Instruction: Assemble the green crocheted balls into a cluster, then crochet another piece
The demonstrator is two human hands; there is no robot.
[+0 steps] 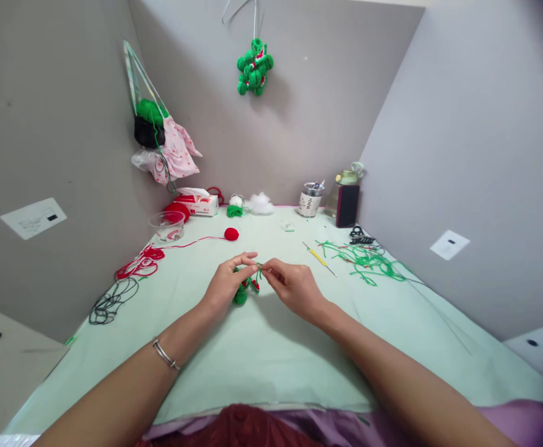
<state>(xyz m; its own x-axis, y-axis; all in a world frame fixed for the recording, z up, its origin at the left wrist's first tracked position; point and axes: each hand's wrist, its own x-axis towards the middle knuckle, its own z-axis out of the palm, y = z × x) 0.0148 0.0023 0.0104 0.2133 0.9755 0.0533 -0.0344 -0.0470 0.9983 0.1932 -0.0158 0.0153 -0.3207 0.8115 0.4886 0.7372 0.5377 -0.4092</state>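
Observation:
In the middle of the table my left hand point(228, 278) pinches a small green crochet piece point(240, 294) with red and white parts, which hangs below its fingers. Thumb and forefinger of my right hand point(294, 282) are closed at green yarn point(259, 267) coming from the top of the piece. Both hands' fingertips nearly meet there. Whether a needle is between them is too small to tell. A yellow-handled crochet hook point(318, 257) lies to the right of my right hand. Past my hands sits a red yarn ball point(231, 234).
Red yarn point(138, 264) and dark cord point(113, 301) lie at left near a clear plastic tub point(166, 228). Green yarn scraps point(369, 261) spread at right. A tissue box point(200, 203), white stuffing point(261, 203), a pen jar point(309, 202) and a phone point(347, 207) stand along the back.

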